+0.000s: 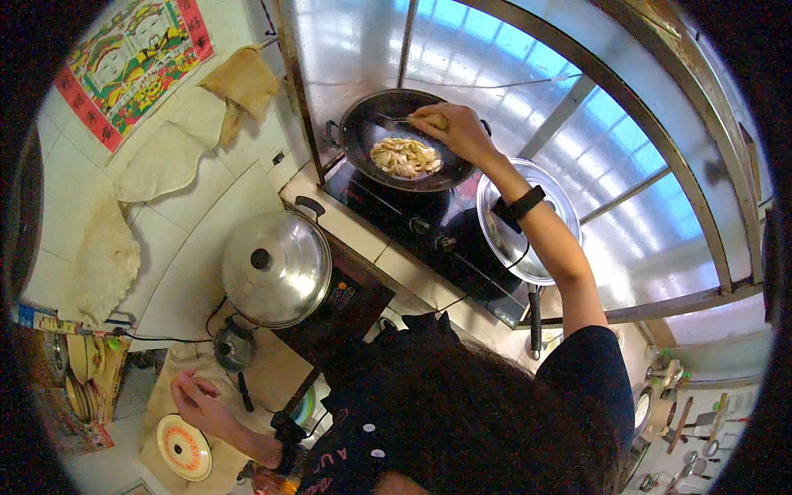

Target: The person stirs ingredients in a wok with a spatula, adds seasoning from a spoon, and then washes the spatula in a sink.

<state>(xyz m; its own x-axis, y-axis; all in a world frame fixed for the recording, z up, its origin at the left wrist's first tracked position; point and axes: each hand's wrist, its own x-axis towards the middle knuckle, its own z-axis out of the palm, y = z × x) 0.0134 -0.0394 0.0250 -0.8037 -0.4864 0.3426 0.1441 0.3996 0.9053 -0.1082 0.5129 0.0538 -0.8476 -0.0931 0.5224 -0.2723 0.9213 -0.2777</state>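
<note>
My right hand [455, 130] is over a black wok [451, 176] on the gas hob. It grips a metal cooking utensil [395, 119] whose thin end points left into the wok; its head is hard to make out. Pale, yellowish food [405, 158] lies in a heap in the wok, just below the utensil. My left hand [195, 396] hangs over a cloth-covered surface at the lower left, fingers loosely bent with nothing visible in them. Close below it is a cream lid [185, 442] with an orange pattern and black knob.
A silver pan [495, 247] with a black handle [535, 322] sits on the hob's [427, 235] right side. A large domed steel lid [278, 278] covers a pot on an electric cooker [346, 303]. A small dark lid [234, 344] lies nearby. Metal-framed glass panels [495, 49] stand behind the hob.
</note>
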